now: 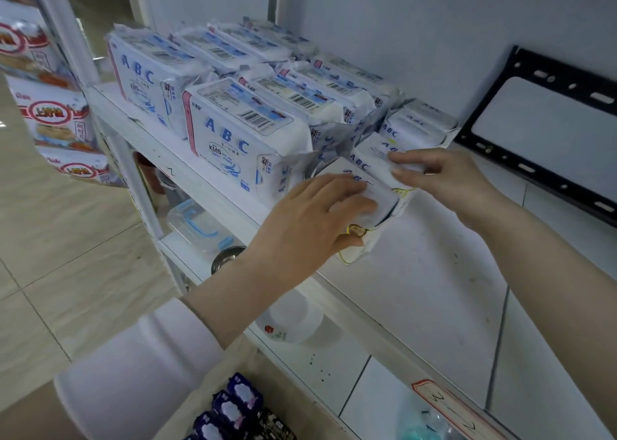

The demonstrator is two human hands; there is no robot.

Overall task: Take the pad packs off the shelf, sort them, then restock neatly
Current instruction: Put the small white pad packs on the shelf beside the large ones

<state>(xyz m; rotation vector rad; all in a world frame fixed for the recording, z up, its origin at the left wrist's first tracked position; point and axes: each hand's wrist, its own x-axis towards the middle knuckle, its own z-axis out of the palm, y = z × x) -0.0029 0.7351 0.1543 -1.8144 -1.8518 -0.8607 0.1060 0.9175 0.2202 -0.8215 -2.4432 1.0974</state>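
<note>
**Views:** one. Head camera, wide-angle, worn by the person.
**Facing:** forward and down, turned left along a white shelf (417, 272).
**Range:** close. The forearms enter from the bottom and right edges. The left hand (310, 219) and right hand (440, 179) each grip a pack (334, 169) near frame centre.
**Field:** the shelf runs from upper left to lower right, with wall (434, 39) above, floor (66, 239) at left and a lower shelf (327, 366) below.
</note>
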